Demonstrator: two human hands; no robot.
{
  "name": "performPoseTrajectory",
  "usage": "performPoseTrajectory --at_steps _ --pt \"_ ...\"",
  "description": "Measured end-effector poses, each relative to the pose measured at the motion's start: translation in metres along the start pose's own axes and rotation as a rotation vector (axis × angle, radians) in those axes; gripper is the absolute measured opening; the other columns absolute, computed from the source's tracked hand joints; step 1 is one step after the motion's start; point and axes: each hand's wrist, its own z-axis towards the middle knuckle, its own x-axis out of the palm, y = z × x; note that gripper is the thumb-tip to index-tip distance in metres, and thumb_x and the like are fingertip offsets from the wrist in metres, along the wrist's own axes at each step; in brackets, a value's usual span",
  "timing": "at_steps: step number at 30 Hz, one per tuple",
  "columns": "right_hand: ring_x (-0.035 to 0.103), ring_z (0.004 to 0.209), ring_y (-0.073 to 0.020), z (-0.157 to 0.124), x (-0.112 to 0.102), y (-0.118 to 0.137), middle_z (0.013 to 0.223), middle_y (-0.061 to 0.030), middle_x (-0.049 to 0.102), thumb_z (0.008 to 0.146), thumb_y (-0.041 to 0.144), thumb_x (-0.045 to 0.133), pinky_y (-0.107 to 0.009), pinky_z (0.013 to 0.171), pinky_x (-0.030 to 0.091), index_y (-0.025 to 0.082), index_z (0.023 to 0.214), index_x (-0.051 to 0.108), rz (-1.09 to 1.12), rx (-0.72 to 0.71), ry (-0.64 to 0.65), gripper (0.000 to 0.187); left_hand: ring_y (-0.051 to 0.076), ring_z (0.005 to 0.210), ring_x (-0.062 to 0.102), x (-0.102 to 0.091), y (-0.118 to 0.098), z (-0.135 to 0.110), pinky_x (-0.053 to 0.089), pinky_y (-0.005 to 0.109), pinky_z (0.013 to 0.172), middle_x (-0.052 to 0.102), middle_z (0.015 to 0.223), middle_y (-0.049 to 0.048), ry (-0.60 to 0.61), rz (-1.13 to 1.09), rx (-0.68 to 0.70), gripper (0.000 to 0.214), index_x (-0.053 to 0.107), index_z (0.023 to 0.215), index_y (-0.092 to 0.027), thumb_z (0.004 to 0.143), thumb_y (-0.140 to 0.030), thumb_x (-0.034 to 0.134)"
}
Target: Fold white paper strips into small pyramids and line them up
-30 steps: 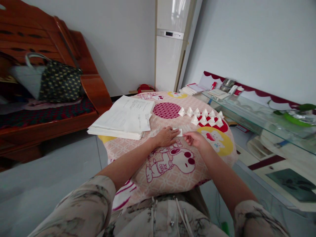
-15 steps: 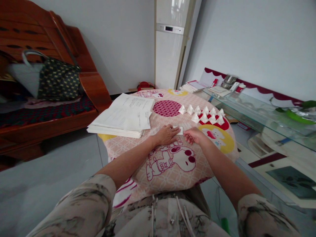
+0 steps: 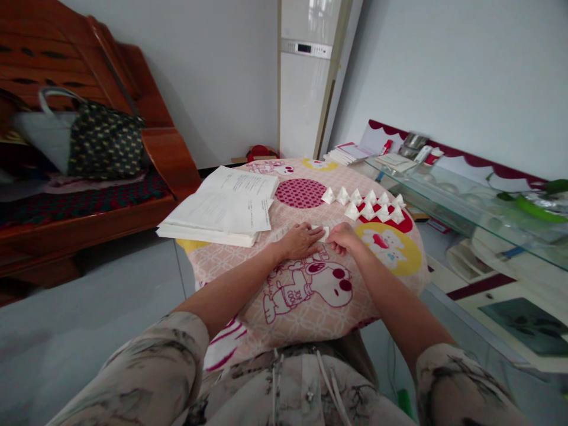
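A small folded piece of white paper lies on the patterned tablecloth. My left hand rests flat with its fingers stretched out, the tips pressing the paper's left part. At the paper's right edge, my right hand is closed, thumb and forefinger pinching it while the other fingers curl under. Beyond my right hand stand several small folded white paper pyramids in two rows. Left of my hands lies a thick stack of printed sheets, its top sheets slightly askew.
A glass-topped stand runs along the right side, holding papers, a metal container and a green dish. A wooden bench with a dark patterned bag is at the left. A tall white cabinet-like unit stands behind the table.
My right hand has shifted slightly left and up, closer onto the paper's right edge. My left hand stays in place on the paper.
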Motion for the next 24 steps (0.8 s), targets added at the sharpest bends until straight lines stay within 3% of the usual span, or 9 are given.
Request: performPoseTrajectory --at_steps 5,8,12,17,21,24 --pt "0.045 0.028 -0.0094 -0.003 -0.001 0.0 0.034 0.0025 0.051 0.083 0.013 0.067 -0.018 0.031 0.032 0.017 0.056 0.059 0.031 -0.039 0.013 0.029 0.035 0.127 0.049 -0.001 -0.001 0.0 0.04 0.047 0.102 0.047 0.16 0.0116 0.009 -0.01 0.0 0.062 0.045 0.156 -0.019 0.104 -0.051 0.036" --pt "0.041 0.027 -0.0091 -0.004 0.001 0.006 0.032 0.0031 0.047 0.085 0.016 0.068 -0.019 0.031 0.029 0.018 0.052 0.055 -0.058 -0.036 -0.004 0.036 0.036 0.128 0.049 -0.003 -0.002 0.0 0.04 0.048 0.102 0.047 0.161 0.0119 0.026 -0.007 -0.012 0.063 0.045 0.156 -0.017 0.104 -0.051 0.036" --pt "0.043 0.028 -0.0102 -0.008 0.001 0.013 0.031 0.0023 0.046 0.082 0.012 0.07 -0.02 0.033 0.032 0.018 0.052 0.056 -0.179 -0.038 -0.009 0.034 0.035 0.129 0.048 -0.003 -0.003 0.0 0.039 0.047 0.103 0.046 0.161 0.0113 0.032 -0.004 -0.018 0.062 0.044 0.157 -0.018 0.104 -0.05 0.036" --pt "0.047 0.03 -0.0103 -0.015 -0.005 0.012 0.034 0.003 0.049 0.079 0.002 0.064 -0.019 0.035 0.034 0.017 0.054 0.056 -0.152 -0.024 -0.029 0.03 0.034 0.129 0.048 -0.005 -0.003 0.001 0.038 0.045 0.103 0.046 0.161 0.0111 0.028 -0.012 -0.01 0.062 0.043 0.157 -0.019 0.104 -0.051 0.037" --pt "0.046 0.029 -0.0095 -0.011 -0.009 0.006 0.036 0.0032 0.051 0.076 -0.002 0.061 -0.018 0.033 0.033 0.017 0.055 0.055 -0.053 0.01 -0.039 0.029 0.035 0.129 0.049 -0.007 -0.004 0.0 0.039 0.047 0.103 0.045 0.162 0.0119 0.047 -0.002 -0.01 0.064 0.041 0.157 -0.015 0.104 -0.05 0.035" --pt "0.053 0.035 -0.0097 -0.006 -0.008 0.005 0.041 0.0036 0.056 0.077 -0.003 0.058 -0.017 0.035 0.038 0.017 0.062 0.058 0.228 -0.079 -0.137 0.024 0.035 0.128 0.05 -0.007 -0.004 0.0 0.04 0.048 0.102 0.046 0.161 0.0124 0.034 0.002 0.001 0.063 0.043 0.156 -0.015 0.104 -0.05 0.036"
